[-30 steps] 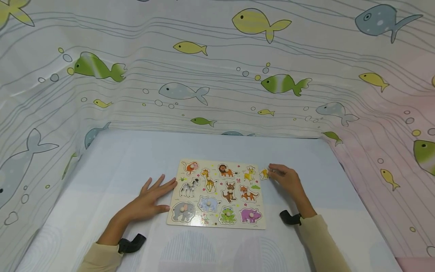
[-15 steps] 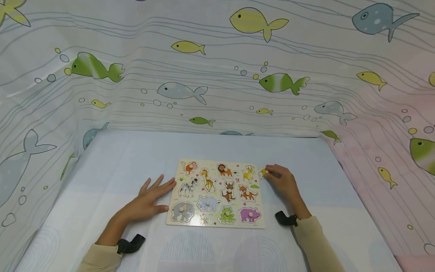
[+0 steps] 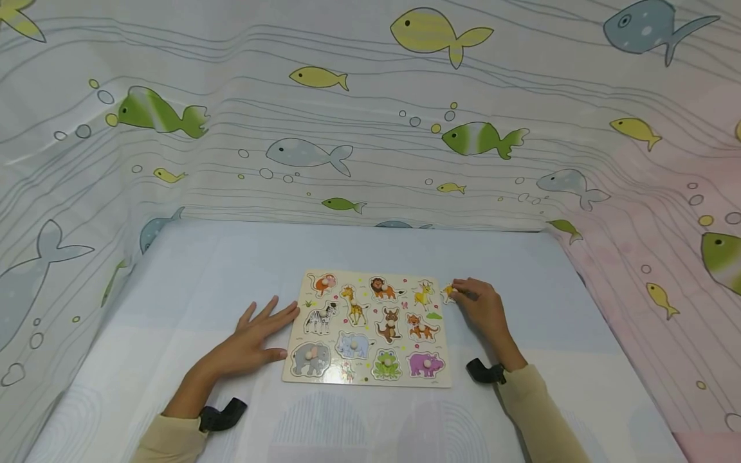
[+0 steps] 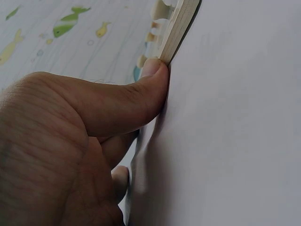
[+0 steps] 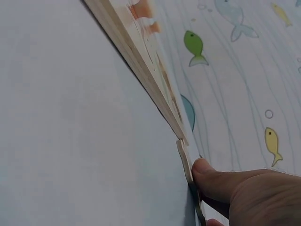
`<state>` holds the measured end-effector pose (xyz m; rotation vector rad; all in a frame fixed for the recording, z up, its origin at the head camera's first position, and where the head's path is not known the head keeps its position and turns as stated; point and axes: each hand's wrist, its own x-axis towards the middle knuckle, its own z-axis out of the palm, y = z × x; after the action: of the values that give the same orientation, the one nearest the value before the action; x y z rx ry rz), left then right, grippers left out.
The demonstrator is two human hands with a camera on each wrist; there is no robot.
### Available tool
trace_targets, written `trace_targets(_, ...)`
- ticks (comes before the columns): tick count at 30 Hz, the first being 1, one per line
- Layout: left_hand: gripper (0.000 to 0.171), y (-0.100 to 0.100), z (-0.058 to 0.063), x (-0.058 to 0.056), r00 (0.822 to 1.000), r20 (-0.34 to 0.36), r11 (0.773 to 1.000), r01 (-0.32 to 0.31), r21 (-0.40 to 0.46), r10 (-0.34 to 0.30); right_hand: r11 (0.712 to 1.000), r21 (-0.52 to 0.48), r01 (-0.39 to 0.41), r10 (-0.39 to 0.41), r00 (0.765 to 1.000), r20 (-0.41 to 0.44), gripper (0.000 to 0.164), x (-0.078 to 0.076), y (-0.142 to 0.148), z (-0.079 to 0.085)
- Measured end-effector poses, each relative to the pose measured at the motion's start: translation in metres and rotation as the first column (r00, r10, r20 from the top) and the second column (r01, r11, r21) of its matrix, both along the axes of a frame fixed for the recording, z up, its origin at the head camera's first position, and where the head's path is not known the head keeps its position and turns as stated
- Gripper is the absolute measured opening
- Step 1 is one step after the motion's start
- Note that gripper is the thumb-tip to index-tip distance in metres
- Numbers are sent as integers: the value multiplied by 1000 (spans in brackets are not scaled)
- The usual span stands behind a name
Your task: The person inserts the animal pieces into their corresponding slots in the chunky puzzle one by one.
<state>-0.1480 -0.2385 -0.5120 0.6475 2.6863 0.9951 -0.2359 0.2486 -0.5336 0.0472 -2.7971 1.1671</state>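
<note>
A wooden animal peg puzzle board (image 3: 408,381) lies flat on the table. My left hand (image 3: 251,341) is spread beside its left edge, fingertips and thumb touching that edge; the left wrist view shows the thumb (image 4: 127,106) against the board's side (image 4: 181,28). Past the upper right edge, my right hand (image 3: 483,312) pinches a small yellow animal puzzle piece (image 3: 447,294), partly covered by the fingers. In the right wrist view this thin piece (image 5: 188,172) comes close to the board's edge (image 5: 136,63); whether they touch I cannot tell. On the board, the yellow deer picture (image 3: 424,296) shows no knob.
Knobbed pieces such as the elephant (image 3: 311,359), frog (image 3: 386,365) and hippo (image 3: 426,364) sit in the board. A pale cloth covers the table (image 3: 370,424). Behind and at the sides hangs a fish-patterned curtain (image 3: 382,109). Black devices (image 3: 222,415) are strapped at both wrists.
My right hand has shifted slightly left, bringing the yellow piece closer to the board, and then stays nearly still. The left hand keeps its place at the board's edge.
</note>
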Motion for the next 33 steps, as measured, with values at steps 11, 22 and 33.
trace_targets(11, 81, 0, 1, 0, 1000, -3, 1000, 11, 3, -11, 1000, 28, 14, -13, 1000, -28, 29, 3, -3, 5)
trace_targets(22, 81, 0, 0, -1, 1000, 4, 1000, 6, -9, -6, 1000, -6, -30, 30, 998, -49, 26, 4, -6, 10)
trace_targets(33, 82, 0, 2, 2, 1000, 11, 1000, -5, -1, 5, 983, 22, -184, 186, 975, -126, 22, 4, -16, 20)
